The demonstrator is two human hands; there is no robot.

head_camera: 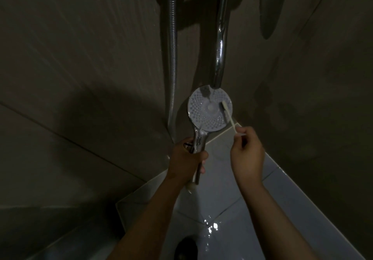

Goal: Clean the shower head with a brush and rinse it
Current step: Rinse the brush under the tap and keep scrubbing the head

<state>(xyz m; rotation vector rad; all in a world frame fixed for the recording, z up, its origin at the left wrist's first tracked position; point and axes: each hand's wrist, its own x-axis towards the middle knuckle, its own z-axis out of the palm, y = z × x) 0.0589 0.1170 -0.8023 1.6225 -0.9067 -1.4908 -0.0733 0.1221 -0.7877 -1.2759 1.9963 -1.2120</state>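
The round shower head (203, 112) faces me with its dotted white spray plate, held under the chrome spout (221, 37). A thin stream of water falls from the spout onto the middle of the plate. My left hand (186, 156) grips the chrome handle below the head. My right hand (247, 152) pinches the end of a pale toothbrush (228, 114), whose bristle end lies on the right side of the plate.
A ribbed metal hose (172, 58) hangs down the dark tiled wall to the left of the spout. White wet floor tiles (232, 189) lie below, with a dark drain (185, 248) near the bottom edge.
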